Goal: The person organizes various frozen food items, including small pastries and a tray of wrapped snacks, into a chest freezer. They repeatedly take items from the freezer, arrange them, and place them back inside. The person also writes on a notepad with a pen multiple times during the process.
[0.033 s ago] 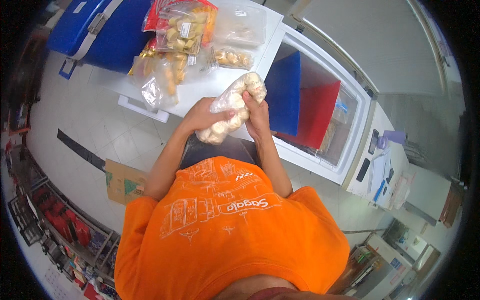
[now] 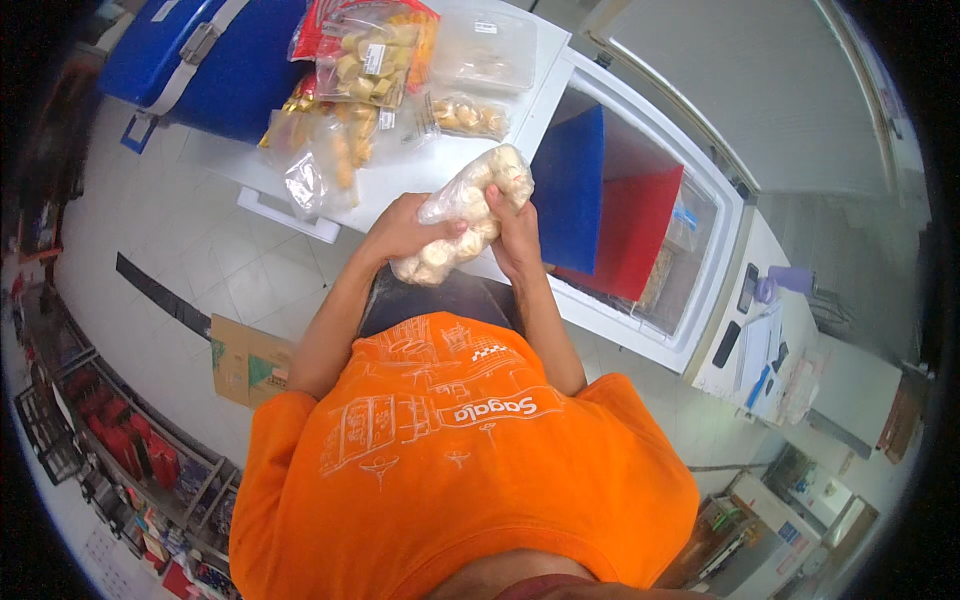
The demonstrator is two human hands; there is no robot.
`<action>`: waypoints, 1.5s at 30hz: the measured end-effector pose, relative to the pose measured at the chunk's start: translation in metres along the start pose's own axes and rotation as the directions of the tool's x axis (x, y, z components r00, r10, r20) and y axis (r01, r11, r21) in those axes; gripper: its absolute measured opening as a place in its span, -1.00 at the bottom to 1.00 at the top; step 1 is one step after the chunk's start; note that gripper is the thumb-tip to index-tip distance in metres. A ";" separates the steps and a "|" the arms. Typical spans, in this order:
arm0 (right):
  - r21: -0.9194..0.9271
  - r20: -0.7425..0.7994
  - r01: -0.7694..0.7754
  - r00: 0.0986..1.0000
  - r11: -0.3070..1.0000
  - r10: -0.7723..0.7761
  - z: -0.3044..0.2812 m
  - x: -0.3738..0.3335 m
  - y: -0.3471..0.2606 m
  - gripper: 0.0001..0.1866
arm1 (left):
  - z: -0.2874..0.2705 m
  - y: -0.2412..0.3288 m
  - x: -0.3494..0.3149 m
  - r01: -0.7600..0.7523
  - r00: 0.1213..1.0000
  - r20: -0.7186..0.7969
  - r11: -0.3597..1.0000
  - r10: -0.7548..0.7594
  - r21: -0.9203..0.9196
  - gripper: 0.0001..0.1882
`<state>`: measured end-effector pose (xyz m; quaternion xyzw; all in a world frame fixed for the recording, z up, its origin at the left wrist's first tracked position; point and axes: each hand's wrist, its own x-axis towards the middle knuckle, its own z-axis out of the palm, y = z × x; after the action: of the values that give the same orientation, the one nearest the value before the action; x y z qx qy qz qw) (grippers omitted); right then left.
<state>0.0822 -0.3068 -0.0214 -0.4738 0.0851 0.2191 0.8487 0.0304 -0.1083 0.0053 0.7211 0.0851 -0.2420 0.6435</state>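
Observation:
A clear plastic bag of pale, round, ball-like food pieces (image 2: 465, 225) is held up in front of my body, tilted with its upper end to the right. My left hand (image 2: 415, 230) grips its left side, thumb lying across the front. On the right side, my right hand (image 2: 515, 225) is closed round the bag with its thumb pressed on the plastic. The fingers behind the bag are hidden. Beyond it, on a white surface, lie a bag of yellowish-green chunks (image 2: 370, 62), a bag of light-brown pieces (image 2: 468, 116) and a crumpled clear bag (image 2: 310, 175).
A blue cooler box (image 2: 205, 60) stands at the far left, and a clear plastic container (image 2: 487, 50) at the back. To the right is an open chest freezer (image 2: 690, 325) with blue (image 2: 568, 190) and red (image 2: 630, 230) panels inside. A cardboard piece (image 2: 245, 362) lies on the floor.

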 end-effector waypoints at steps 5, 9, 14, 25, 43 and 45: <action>-0.251 0.108 0.106 0.991 0.962 -0.081 -0.011 0.012 -0.023 -0.51 | 0.010 -0.010 -0.012 0.010 0.997 -0.069 0.989 -0.020 -0.149 -0.48; -0.465 0.200 0.195 0.973 0.864 -0.112 0.001 0.004 -0.043 -0.55 | 0.013 -0.005 -0.013 -0.212 0.971 -0.146 0.964 0.189 -0.159 -0.43; -0.668 0.219 0.289 0.957 0.686 -0.189 0.023 -0.001 -0.051 -0.57 | -0.002 0.029 0.010 -0.335 0.936 -0.208 0.898 0.283 -0.285 -0.47; -0.569 0.300 0.461 0.887 0.681 -0.350 0.083 -0.048 -0.098 -0.36 | -0.022 0.060 -0.027 -0.553 0.833 -0.176 0.795 0.525 -0.249 -0.44; -0.499 0.332 0.500 0.865 0.708 -0.377 0.077 -0.061 -0.072 -0.44 | -0.022 0.065 -0.032 -0.491 0.870 -0.191 0.763 0.455 -0.420 -0.39; -0.448 0.309 0.456 0.886 0.769 -0.345 0.074 -0.055 -0.073 -0.51 | -0.025 0.060 -0.026 -0.507 0.861 -0.177 0.780 0.477 -0.367 -0.44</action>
<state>0.0617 -0.2933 0.0935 -0.6620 -0.1689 0.0952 0.7240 0.0403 -0.0890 0.0717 0.5792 -0.0345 -0.0159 0.8143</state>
